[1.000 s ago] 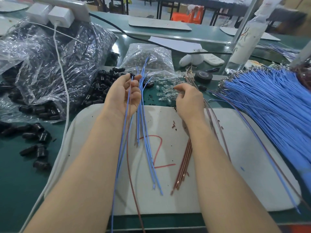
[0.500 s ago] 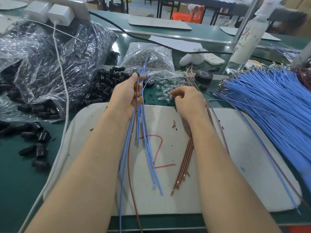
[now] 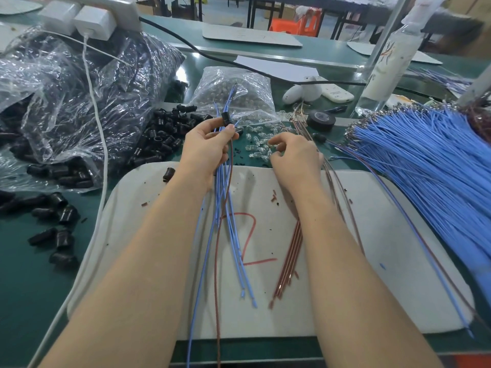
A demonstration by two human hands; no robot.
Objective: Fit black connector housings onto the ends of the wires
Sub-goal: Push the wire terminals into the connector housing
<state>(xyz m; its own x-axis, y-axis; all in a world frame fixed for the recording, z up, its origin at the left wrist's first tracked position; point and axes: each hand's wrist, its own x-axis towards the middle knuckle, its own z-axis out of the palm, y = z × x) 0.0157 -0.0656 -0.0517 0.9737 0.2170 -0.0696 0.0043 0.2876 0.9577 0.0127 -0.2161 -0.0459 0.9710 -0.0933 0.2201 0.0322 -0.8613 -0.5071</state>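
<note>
Centre frame: the left hand (image 3: pixel 206 148), turned inward since a second ago, grips the blue wires (image 3: pixel 225 208) with a black connector housing (image 3: pixel 226 119) now seated just above its thumb, suggesting this fit is nearly done, while the right hand (image 3: pixel 295 158) stays curled over the clear bulbs (image 3: pixel 259 144), its grip indiscernible.

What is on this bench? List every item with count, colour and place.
black connector housings: many, black, piled left of mat
held housing: one, black, on wire tips above left hand
blue wires: several, blue, mid-mat; large bundle right
brown wires: few, brown, mat centre-right
bulbs: many, clear, beyond mat
tape roll: one, black, behind bulbs
mat: one, white, bench centre
left hand: one, fingers pinch held housing and wires
right hand: one, fingers curled over bulbs
</note>
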